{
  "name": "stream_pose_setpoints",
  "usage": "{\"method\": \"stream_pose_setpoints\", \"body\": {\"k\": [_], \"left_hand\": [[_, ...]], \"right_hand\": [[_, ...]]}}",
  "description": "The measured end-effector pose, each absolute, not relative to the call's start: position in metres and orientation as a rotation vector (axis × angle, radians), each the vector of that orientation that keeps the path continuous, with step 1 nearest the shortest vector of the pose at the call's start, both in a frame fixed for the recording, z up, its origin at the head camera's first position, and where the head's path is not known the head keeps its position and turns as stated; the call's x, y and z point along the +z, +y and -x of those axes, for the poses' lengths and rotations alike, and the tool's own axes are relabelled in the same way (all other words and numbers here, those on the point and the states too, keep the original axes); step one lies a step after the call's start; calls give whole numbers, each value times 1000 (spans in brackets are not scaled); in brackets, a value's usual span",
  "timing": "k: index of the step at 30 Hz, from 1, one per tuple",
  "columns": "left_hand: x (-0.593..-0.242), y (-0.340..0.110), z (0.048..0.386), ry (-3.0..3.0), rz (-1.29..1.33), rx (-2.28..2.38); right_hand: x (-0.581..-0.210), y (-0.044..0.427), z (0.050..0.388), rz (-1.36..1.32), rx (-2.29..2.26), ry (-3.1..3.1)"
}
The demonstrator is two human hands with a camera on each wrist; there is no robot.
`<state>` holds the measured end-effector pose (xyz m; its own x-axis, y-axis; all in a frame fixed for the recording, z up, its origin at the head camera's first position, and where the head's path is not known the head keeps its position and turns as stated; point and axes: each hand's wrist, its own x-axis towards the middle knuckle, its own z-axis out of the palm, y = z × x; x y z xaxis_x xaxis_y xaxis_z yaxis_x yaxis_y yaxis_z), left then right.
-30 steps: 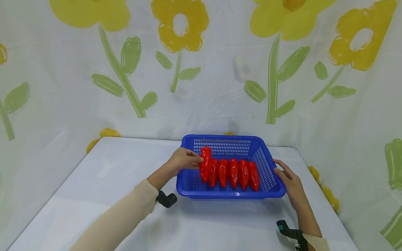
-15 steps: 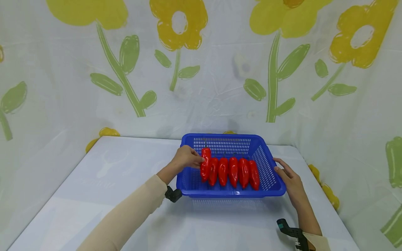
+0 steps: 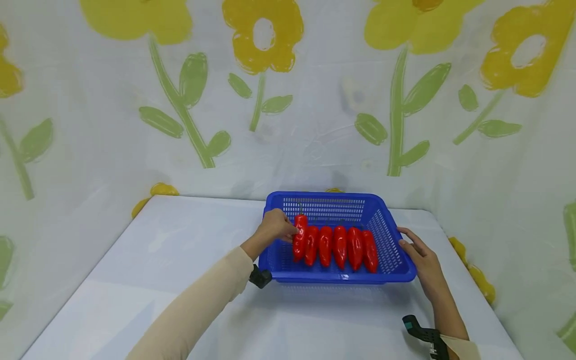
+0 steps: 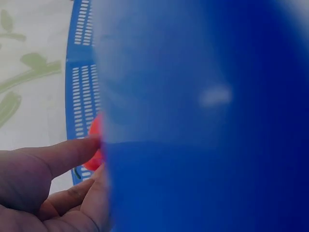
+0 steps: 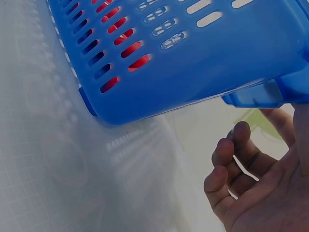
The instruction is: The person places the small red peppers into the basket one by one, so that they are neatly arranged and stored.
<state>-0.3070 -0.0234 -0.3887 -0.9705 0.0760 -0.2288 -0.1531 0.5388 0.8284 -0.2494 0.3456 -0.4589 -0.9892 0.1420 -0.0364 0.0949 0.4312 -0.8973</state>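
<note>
In the head view my left hand (image 3: 275, 228) reaches over the left side of a blue plastic basket (image 3: 337, 276). Its thumb and fingers pinch a long red pepper (image 3: 299, 245), stem pointing away from me. Several more red peppers (image 3: 339, 246) lie side by side in a row to its right. My right hand (image 3: 425, 262) is at the basket's right side, thumb and index finger on the rim; its other fingers hang loosely curled in the right wrist view. The basket wall blurs much of the left wrist view and hides most of the held pepper.
The basket stands on a white table (image 3: 193, 240), close to its far edge. Behind and beside it hangs a white curtain (image 3: 315, 150) printed with yellow flowers. A black camera mount (image 3: 260, 276) sits on the left wrist, below the basket's left front corner.
The left hand has lowered the pepper slightly, closer to the row's level. Its forearm has shifted to the right. The right hand keeps its place on the rim; the head view has turned slightly.
</note>
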Motion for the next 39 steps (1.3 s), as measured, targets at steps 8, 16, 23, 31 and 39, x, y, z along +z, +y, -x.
{"method": "stream_pose_setpoints", "body": {"k": [8, 16, 23, 31, 39], "left_hand": [[-391, -22, 309, 2628, 60, 1258], [-394, -24, 309, 2585, 21, 1373], [-402, -41, 307, 2411, -180, 1661], [-394, -68, 299, 2523, -244, 1757], [-405, -113, 284, 2736, -207, 1830]], "right_hand": [[-460, 343, 251, 224, 1631, -2620], [-462, 344, 252, 220, 1656, -2617], [-469, 344, 255, 246, 1689, -2609], [-469, 353, 249, 287, 1586, -2600], [-460, 364, 245, 197, 1326, -2598]]}}
